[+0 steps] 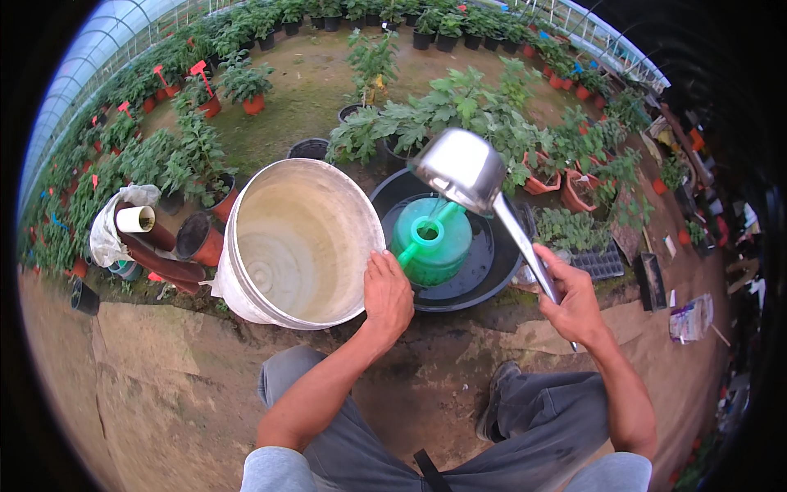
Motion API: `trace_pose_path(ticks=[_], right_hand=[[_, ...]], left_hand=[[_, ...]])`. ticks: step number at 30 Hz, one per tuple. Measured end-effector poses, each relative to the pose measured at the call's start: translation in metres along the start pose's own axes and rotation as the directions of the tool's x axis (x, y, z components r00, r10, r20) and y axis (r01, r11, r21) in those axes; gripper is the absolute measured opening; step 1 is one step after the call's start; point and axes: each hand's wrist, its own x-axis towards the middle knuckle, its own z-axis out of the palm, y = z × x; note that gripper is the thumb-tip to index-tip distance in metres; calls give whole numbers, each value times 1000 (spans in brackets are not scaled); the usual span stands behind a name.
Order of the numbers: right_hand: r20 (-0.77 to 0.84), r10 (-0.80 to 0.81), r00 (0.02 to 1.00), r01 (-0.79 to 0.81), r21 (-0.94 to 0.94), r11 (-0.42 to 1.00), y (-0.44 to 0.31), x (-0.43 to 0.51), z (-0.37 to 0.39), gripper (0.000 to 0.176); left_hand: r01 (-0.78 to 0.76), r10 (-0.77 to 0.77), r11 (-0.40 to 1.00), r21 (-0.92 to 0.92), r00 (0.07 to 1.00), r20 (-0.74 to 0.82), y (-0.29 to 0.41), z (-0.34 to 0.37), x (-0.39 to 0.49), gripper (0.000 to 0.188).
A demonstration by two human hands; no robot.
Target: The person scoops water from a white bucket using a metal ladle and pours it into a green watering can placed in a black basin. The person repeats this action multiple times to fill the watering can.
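My right hand [572, 292] grips the long handle of a stainless-steel ladle [461, 169], its bowl tipped over above a green plastic watering can [442, 255]. A thin stream of water falls from the ladle towards the can's round opening. The can stands inside a wide black basin [510, 270] with dark wet contents at its bottom. My left hand [388, 292] rests with its fingers over the near right rim of a large white plastic bucket [295, 240]. Cloudy water stands in the bucket, and its inner wall is stained brown.
Leafy potted plants [430, 117] stand just behind the basin. Left of the bucket are brown pipes [163, 258] and an orange pot [200, 238]. A black seedling tray [595, 263] lies to the right. Rows of potted plants [249, 86] line the greenhouse's far side.
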Motion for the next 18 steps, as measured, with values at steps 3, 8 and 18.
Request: trace_pose_path(ticks=[3,8,18], right_hand=[[18,-159,987,158,-268,950,0,5,5,74],[-31,96,995,-86,226,970,-9,17,23,75],[140,60,988,-139,672,727,-33,49,48,72]], left_hand=[[8,-7,996,-86,1000,12,-5,-13,-1,93],[6,-7,1000,-10,992,-124,-28,-23,7,62],[216,-204,975,51,964,-169,-116,-77,29,22]])
